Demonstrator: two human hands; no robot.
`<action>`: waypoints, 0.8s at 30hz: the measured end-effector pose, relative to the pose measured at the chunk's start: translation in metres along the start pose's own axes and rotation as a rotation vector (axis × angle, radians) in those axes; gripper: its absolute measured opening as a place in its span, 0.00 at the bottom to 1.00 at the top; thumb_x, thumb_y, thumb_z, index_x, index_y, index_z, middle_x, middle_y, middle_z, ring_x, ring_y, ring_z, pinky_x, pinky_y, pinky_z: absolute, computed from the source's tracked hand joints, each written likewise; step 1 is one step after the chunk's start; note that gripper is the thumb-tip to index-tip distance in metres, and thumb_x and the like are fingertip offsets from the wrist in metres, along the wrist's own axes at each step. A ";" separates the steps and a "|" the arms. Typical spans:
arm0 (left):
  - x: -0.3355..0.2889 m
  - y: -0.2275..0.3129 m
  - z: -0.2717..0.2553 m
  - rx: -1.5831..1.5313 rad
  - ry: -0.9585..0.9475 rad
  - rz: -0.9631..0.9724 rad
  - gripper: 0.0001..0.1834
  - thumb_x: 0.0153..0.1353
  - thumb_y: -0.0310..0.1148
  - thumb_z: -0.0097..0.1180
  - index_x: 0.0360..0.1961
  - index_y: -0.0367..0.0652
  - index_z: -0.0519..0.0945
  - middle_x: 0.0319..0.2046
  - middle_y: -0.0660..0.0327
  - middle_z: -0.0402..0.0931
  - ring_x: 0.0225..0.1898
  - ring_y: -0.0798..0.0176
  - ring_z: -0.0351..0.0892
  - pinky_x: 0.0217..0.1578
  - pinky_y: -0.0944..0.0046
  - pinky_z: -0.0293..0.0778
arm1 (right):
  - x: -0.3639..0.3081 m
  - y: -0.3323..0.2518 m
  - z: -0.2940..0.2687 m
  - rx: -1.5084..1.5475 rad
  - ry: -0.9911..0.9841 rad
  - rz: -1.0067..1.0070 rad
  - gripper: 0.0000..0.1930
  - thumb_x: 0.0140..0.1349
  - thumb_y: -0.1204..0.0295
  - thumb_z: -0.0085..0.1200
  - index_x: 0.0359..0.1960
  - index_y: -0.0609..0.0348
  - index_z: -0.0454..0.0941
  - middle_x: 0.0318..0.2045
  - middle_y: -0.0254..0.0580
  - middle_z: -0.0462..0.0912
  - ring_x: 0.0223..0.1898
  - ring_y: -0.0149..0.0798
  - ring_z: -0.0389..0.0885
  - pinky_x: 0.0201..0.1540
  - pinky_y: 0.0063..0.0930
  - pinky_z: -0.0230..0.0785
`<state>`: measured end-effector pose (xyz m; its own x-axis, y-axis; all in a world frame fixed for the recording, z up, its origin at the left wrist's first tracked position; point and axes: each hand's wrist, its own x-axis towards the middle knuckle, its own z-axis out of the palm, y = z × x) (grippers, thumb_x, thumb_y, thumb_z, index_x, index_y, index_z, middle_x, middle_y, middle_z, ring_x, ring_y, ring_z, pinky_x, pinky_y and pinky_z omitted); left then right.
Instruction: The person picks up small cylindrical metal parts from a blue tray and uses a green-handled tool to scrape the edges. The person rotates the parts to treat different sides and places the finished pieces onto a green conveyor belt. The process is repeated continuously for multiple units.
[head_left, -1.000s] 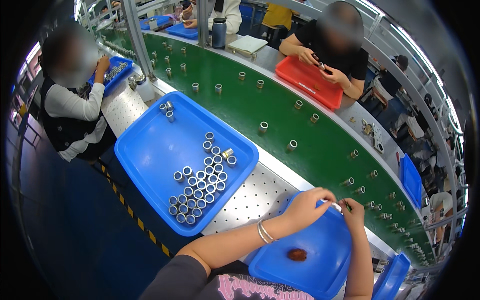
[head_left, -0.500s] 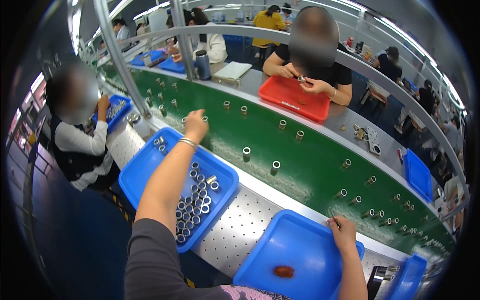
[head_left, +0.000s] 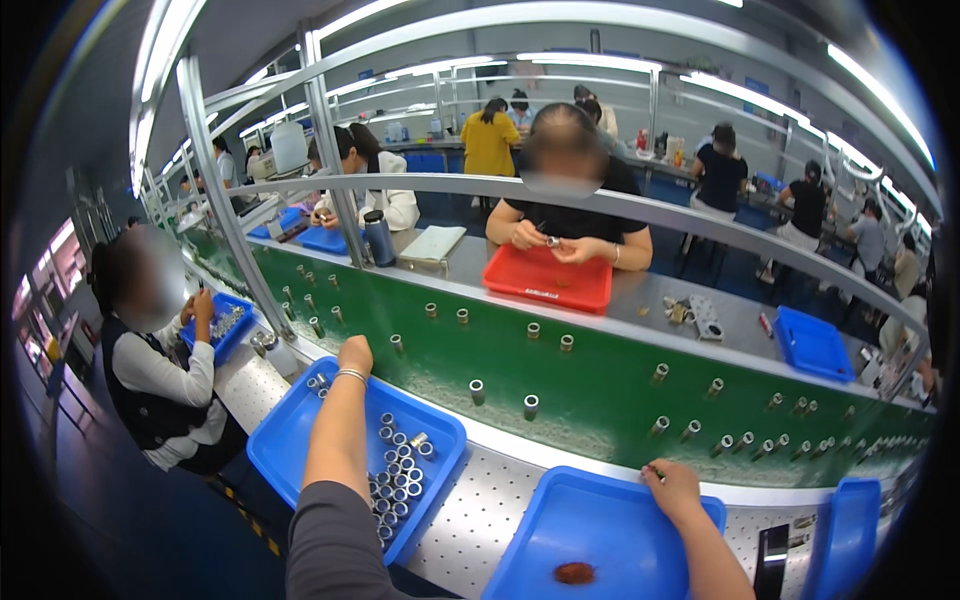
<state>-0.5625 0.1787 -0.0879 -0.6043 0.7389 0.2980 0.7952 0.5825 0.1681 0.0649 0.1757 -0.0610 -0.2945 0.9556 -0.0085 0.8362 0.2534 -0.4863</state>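
1. One co-worker (head_left: 165,380) sits at far left, a hand over a small blue tray (head_left: 216,348) of little parts.
2. The left hand (head_left: 354,354) reaches past the left tray's (head_left: 285,435) far rim to the green belt's (head_left: 620,400) near edge; its fingers are hidden, so whether it is closed or holds anything, I cannot tell.
3. Many metal rings (head_left: 399,480) crowd the left tray's right side; a few more stand in its far-left corner.
4. Perforated desk (head_left: 475,500) shows between the left tray and the right tray (head_left: 600,500).
5. Beyond the belt, a second co-worker holds a small metal piece above a red tray (head_left: 520,275).
6. A brown lump (head_left: 574,573) lies in the right tray.
7. The right hand (head_left: 674,488), at that tray's far rim, pinches a small dark item (head_left: 660,475).
8. More rings stand along the belt, thickest toward the right.
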 end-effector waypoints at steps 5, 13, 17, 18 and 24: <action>-0.045 0.067 -0.066 -0.312 0.291 0.232 0.13 0.51 0.31 0.58 0.39 0.42 0.78 0.34 0.50 0.78 0.37 0.48 0.77 0.38 0.54 0.73 | -0.008 -0.011 -0.009 0.138 0.170 -0.135 0.10 0.56 0.65 0.52 0.32 0.57 0.79 0.30 0.46 0.80 0.31 0.49 0.78 0.34 0.36 0.69; -0.240 0.231 -0.150 -0.845 -0.847 0.775 0.21 0.54 0.24 0.57 0.52 0.43 0.73 0.36 0.56 0.78 0.37 0.66 0.78 0.40 0.66 0.73 | -0.049 -0.098 -0.023 0.433 -0.099 -0.520 0.17 0.49 0.81 0.54 0.43 0.55 0.75 0.36 0.46 0.79 0.36 0.43 0.80 0.39 0.30 0.71; -0.293 0.257 -0.170 -0.989 -1.033 0.744 0.30 0.54 0.21 0.56 0.59 0.43 0.63 0.36 0.55 0.77 0.39 0.63 0.79 0.43 0.65 0.73 | -0.076 -0.091 -0.036 0.515 -0.156 -0.468 0.16 0.49 0.82 0.53 0.41 0.55 0.73 0.31 0.43 0.79 0.33 0.41 0.79 0.35 0.28 0.71; -0.300 0.260 -0.175 -0.930 -1.068 0.741 0.29 0.53 0.21 0.56 0.57 0.42 0.64 0.36 0.55 0.77 0.40 0.62 0.79 0.42 0.65 0.73 | -0.084 -0.089 -0.042 0.543 -0.159 -0.418 0.16 0.49 0.82 0.53 0.41 0.55 0.73 0.31 0.42 0.79 0.33 0.41 0.79 0.35 0.28 0.71; -0.328 0.284 -0.181 -0.947 -1.337 0.687 0.30 0.52 0.22 0.57 0.58 0.42 0.63 0.33 0.55 0.79 0.37 0.62 0.80 0.41 0.65 0.74 | -0.110 -0.057 -0.055 0.562 -0.491 -0.375 0.09 0.51 0.78 0.53 0.36 0.58 0.76 0.31 0.41 0.80 0.32 0.39 0.79 0.35 0.28 0.70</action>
<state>-0.1291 0.0406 0.0324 0.5776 0.7693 -0.2731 0.3598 0.0603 0.9311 0.0753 0.0650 0.0155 -0.7841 0.6159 -0.0760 0.3261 0.3046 -0.8949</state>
